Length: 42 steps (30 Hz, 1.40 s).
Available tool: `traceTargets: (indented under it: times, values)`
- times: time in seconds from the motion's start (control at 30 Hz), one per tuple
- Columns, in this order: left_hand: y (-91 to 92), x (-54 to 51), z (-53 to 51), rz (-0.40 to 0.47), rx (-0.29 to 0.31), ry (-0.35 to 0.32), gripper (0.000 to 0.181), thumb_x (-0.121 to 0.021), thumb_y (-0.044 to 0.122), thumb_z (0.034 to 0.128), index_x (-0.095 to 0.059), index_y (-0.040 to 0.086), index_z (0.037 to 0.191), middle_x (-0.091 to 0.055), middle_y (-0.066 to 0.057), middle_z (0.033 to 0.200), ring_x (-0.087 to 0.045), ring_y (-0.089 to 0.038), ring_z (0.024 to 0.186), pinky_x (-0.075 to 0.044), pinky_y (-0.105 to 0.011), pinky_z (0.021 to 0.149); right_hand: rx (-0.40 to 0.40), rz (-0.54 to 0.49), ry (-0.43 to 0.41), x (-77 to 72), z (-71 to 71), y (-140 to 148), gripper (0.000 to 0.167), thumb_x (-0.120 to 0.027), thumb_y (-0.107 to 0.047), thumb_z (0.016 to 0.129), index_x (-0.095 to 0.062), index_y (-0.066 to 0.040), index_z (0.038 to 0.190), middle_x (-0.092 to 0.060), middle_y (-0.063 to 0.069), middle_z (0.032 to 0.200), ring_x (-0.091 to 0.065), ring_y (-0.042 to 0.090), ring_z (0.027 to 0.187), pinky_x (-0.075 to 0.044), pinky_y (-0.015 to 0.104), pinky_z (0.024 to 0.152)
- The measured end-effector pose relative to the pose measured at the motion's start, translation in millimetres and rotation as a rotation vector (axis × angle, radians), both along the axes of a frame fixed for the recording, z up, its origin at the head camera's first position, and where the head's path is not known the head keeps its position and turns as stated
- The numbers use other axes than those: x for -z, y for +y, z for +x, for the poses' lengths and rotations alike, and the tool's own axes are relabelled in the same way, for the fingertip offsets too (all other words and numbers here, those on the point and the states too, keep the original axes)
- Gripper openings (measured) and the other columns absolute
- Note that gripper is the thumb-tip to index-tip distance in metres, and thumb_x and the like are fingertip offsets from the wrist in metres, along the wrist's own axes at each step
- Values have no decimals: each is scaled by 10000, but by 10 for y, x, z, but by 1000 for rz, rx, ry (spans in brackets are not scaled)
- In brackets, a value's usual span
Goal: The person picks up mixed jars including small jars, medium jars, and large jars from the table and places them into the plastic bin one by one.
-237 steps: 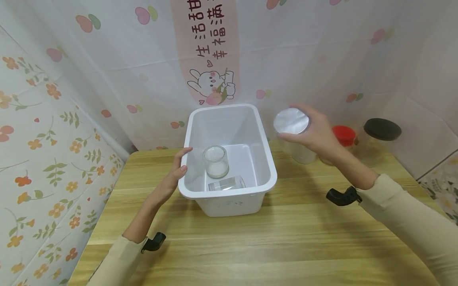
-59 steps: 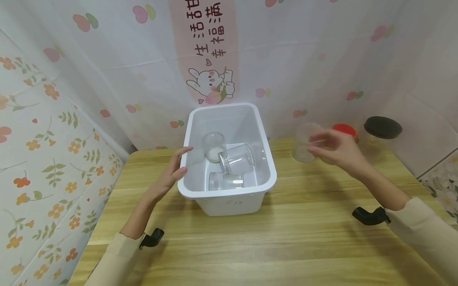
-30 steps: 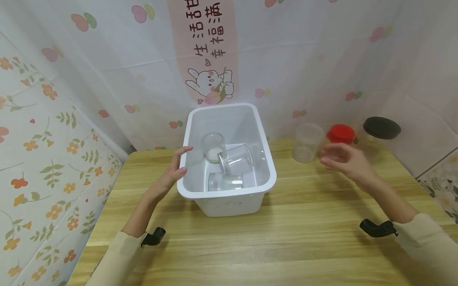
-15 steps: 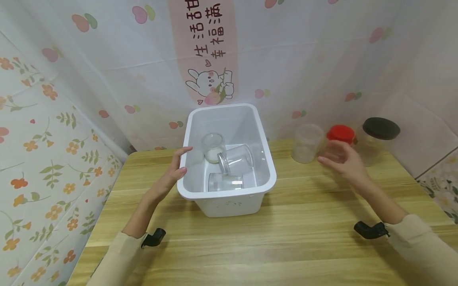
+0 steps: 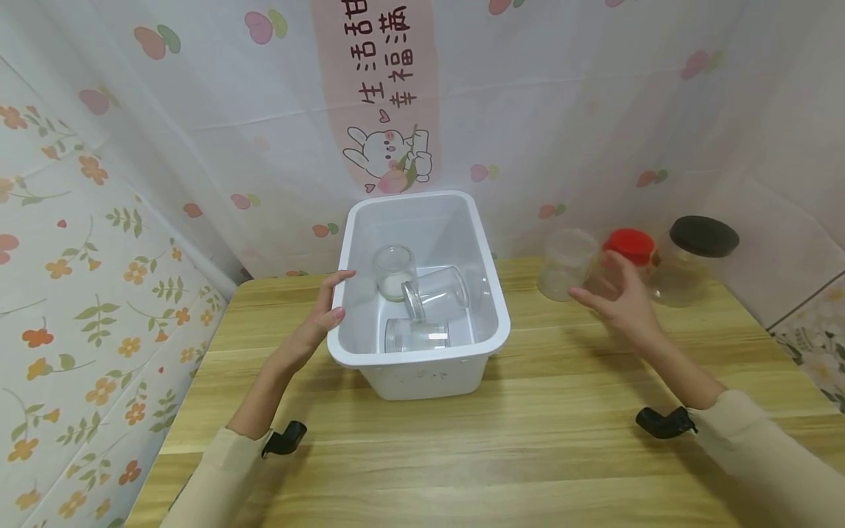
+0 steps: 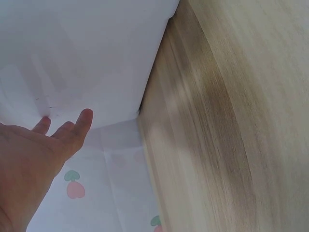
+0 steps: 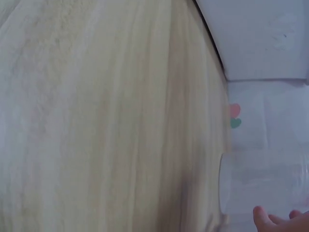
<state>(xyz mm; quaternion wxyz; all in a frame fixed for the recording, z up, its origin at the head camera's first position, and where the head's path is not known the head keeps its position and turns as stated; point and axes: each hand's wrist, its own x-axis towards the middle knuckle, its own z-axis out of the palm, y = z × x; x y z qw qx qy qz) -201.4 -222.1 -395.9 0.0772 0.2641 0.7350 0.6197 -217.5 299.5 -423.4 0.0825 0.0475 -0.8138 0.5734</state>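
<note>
Right hand (image 5: 623,304) by the red jar (image 5: 629,246), left hand (image 5: 309,330) on the bin (image 5: 422,358)

The bin holds three clear jars (image 5: 417,335), two lying sideways. Desk (image 5: 528,455) separates its right rim from the pale jar (image 5: 564,264). The left hand's fingers touch the left rim, spread. The right's thumb and fingers stand apart, just before the red jar; contact is unclear.

I see the head view in soft, fairly even light, a pale sheen on the yellowish wood-grain worktop (image 5: 502,455) and slight blur on the person's right grip (image 5: 626,304); both wrist views look hazier, with diffuse shadows.
</note>
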Motion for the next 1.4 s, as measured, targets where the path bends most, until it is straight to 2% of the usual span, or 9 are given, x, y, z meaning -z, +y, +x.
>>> traceTargets:
  times: [0.07, 0.17, 0.23, 0.37, 0.53, 0.77, 1.07, 1.2, 1.4]
  values:
    - [4, -1, -3, -1, -2, 4, 649, -499, 467, 990, -204, 266, 1531, -165, -236, 1480, -318, -334, 1228, -419, -492, 956, 15, -17, 0, 18, -10, -34, 973, -773, -118, 915, -105, -80, 1621, -192, 208, 1628, -270, 458, 1431, -442, 228, 966]
    - [7, 1, -4, -2, -4, 6, 646, -495, 448, 988, -203, 260, 1532, -164, -220, 1486, -309, -329, 1235, -401, -502, 965, 28, -48, 21, 39, -21, -101, 994, -781, -99, 903, -94, -82, 1621, -193, 211, 1622, -251, 451, 1439, -370, 433, 1083]
    - [7, 5, -6, -4, -6, 6, 645, -492, 439, 987, -200, 257, 1533, -161, -205, 1490, -302, -328, 1240, -388, -514, 971, 36, -62, 41, 49, -28, -149, 1000, -792, -87, 890, -106, -71, 1617, -211, 213, 1613, -253, 446, 1440, -316, 563, 1090]
    - [8, 9, -6, -6, -4, 5, 649, -493, 449, 989, -195, 258, 1533, -145, -195, 1499, -293, -337, 1247, -369, -539, 977, 57, -69, 82, 71, -53, -236, 1000, -819, -100, 865, -147, -57, 1603, -243, 208, 1603, -259, 442, 1440, -284, 649, 1069]
    - [6, 6, -2, -10, 1, 5, 643, -493, 478, 994, -199, 287, 1533, -130, -210, 1507, -293, -348, 1247, -367, -557, 977, 86, -61, 98, 86, -92, -324, 1056, -844, -127, 843, -117, -89, 1607, -196, 194, 1616, -225, 447, 1449, -251, 650, 1086]
    - [9, 6, 3, -3, -2, 2, 619, -486, 446, 991, -210, 302, 1527, -132, -202, 1512, -294, -347, 1246, -382, -513, 975, 102, -88, 101, 66, -196, -413, 1085, -849, -130, 832, -83, -107, 1601, -190, 173, 1604, -269, 436, 1428, -287, 627, 1081]
    - [18, 3, 12, -7, -10, 3, 626, -486, 446, 991, -204, 289, 1528, -137, -192, 1509, -261, -457, 1259, -396, -526, 967, 149, -65, 63, 37, -265, -462, 1125, -825, -211, 862, 6, -76, 1609, -54, 203, 1646, -107, 422, 1481, -177, 525, 1155]
    - [21, 2, 14, -2, -11, 3, 637, -497, 464, 990, -206, 285, 1528, -140, -181, 1508, -239, -488, 1266, -386, -532, 968, 184, -58, 82, 17, -314, -497, 1117, -836, -204, 849, -26, -43, 1601, -118, 217, 1625, -131, 376, 1488, -163, 485, 1167]
    - [14, 16, 1, -1, -17, 8, 623, -504, 486, 991, -222, 318, 1520, -154, -205, 1497, -285, -420, 1240, -433, -457, 940, 270, 3, 66, -31, -411, -535, 1063, -835, -257, 849, -106, 7, 1576, -226, 232, 1578, -218, 361, 1459, -203, 475, 1157]
